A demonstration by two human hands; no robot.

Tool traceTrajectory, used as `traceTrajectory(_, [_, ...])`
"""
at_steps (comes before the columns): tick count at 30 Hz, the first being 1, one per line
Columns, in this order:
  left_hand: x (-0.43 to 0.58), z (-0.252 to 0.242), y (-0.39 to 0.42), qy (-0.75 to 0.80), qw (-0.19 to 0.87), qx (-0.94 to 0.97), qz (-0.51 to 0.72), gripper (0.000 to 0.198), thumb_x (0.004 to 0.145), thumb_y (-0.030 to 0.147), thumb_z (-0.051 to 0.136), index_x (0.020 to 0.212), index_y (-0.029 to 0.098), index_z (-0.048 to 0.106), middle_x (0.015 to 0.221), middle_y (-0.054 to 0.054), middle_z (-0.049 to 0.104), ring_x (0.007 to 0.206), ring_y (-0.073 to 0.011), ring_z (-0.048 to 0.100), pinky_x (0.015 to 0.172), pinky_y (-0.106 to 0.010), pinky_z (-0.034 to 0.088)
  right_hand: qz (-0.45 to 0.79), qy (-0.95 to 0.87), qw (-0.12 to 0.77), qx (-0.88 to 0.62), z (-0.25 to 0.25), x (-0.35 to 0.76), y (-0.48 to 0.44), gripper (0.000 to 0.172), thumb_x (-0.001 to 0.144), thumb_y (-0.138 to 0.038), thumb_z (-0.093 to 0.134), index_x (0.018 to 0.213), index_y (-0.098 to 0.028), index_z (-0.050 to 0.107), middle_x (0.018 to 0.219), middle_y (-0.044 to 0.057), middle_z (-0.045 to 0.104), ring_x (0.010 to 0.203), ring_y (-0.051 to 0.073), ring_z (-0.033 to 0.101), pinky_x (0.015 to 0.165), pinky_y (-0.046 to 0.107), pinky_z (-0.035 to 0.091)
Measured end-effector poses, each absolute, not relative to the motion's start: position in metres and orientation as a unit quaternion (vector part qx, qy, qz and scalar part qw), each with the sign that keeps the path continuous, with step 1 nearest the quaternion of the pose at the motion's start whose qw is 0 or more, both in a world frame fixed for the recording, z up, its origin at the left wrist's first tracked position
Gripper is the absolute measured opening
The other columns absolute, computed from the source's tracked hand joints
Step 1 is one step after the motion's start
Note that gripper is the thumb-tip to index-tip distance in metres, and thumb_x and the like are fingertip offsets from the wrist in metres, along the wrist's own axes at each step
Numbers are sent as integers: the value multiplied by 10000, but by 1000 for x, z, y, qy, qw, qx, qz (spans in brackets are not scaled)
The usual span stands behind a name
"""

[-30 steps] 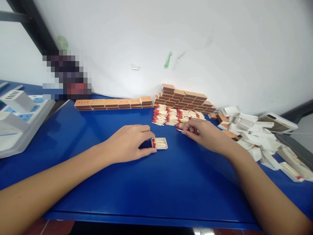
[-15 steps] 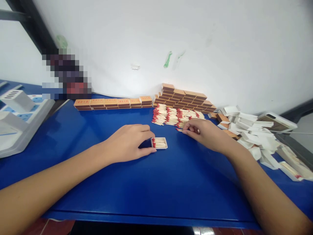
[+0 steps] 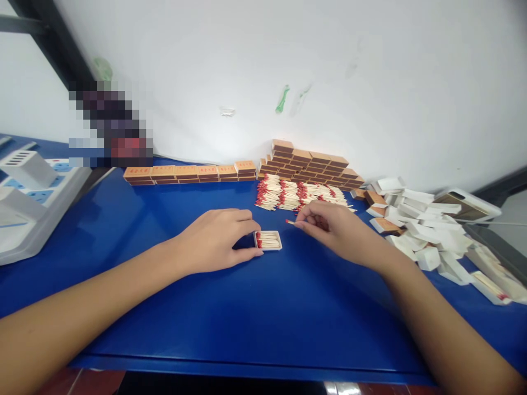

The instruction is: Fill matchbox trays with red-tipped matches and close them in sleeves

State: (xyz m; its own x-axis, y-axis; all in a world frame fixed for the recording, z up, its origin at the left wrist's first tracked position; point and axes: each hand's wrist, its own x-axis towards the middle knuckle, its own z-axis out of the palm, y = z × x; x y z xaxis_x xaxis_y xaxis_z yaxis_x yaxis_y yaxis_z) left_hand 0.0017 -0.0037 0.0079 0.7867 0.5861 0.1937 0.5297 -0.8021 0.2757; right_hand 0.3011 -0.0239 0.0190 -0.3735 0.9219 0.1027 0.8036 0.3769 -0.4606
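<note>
My left hand (image 3: pixel 218 238) rests on the blue table, thumb and fingers closed around the left end of a small white matchbox tray (image 3: pixel 281 242). Matches (image 3: pixel 268 240) lie side by side in that tray, red heads to the left. Between thumb and fingertips, my right hand (image 3: pixel 329 226) pinches a match (image 3: pixel 290 221), its red head pointing left, to the right of the tray and a little farther back. Behind this hand spreads a heap of loose matches (image 3: pixel 290 196), partly hidden by it.
Stacked matchboxes (image 3: pixel 308 162) stand against the wall, with a low row of matchboxes (image 3: pixel 187 174) continuing left. White empty trays and sleeves (image 3: pixel 432 227) are piled at the right, near a phone (image 3: pixel 467 206). A power strip (image 3: pixel 61 192) lies at the far left.
My right hand has moved left and slightly nearer, away from the match heap, with a match in its fingers. The left hand and the tray have stayed in place.
</note>
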Motion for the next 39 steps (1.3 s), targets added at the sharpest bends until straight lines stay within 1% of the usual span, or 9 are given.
traceTrajectory(4, [3,8,-4,296,107,938,143,255,1013,421,696,1134,207,762,989,-24,705,858,-184,672,734,-307,462,178,-834,202,-482,20,268,-39,153,1056,-323,598,961,-229,671,822,22,639,714,172,557,644,304,426])
traceTrajectory(8, [3,8,-5,293,106,939,146,267,1018,444,685,1118,209,762,983,-28,706,867,-193,673,746,-314,470,143,-861,202,-444,14,253,-45,96,1060,-233,567,1003,-224,643,905,48,667,762,181,594,666,305,442])
traceTrajectory(13, [3,8,-5,297,112,938,140,251,1019,429,686,1115,210,762,983,-27,702,876,-194,670,762,-317,467,134,-865,187,-446,9,257,-42,69,1050,-206,587,1028,-222,649,946,49,676,771,178,611,667,301,440])
traceTrajectory(16, [3,8,-5,299,115,937,137,252,1017,428,690,1122,210,760,989,-27,700,881,-193,668,766,-314,466,137,-860,196,-451,9,257,-41,57,1048,-216,600,1036,-219,656,924,39,662,774,176,603,672,301,437])
traceTrajectory(20, [4,8,-5,296,106,939,138,262,1017,432,689,1129,204,753,994,-27,699,882,-194,664,758,-316,461,141,-850,236,-449,8,250,-41,81,1062,-256,601,1038,-221,669,887,27,630,744,163,572,673,299,435])
traceTrajectory(25, [4,7,-4,294,108,939,143,261,1015,447,689,1034,191,737,974,-25,697,855,-186,660,742,-310,461,170,-863,261,-398,2,244,-40,128,1055,-187,594,1079,-228,713,914,32,616,772,157,591,687,288,464])
traceTrajectory(33, [2,6,-3,300,135,933,148,267,1008,446,697,1135,221,764,1006,-30,710,857,-184,673,746,-306,475,164,-867,255,-396,2,252,-40,157,1054,-198,618,1099,-226,766,897,34,615,771,159,607,672,292,472])
traceTrajectory(36, [2,7,-3,299,141,931,152,260,1005,436,698,1136,223,769,1018,-36,714,881,-190,682,758,-307,483,166,-864,260,-397,2,254,-40,173,1056,-215,619,1110,-222,784,890,37,616,767,162,608,667,300,476])
traceTrajectory(39, [2,8,-4,305,146,929,150,270,1009,444,688,1144,226,772,1002,-33,707,855,-184,672,744,-307,481,178,-866,261,-387,3,255,-41,201,1061,-231,614,1128,-225,804,907,42,617,759,158,608,669,306,479])
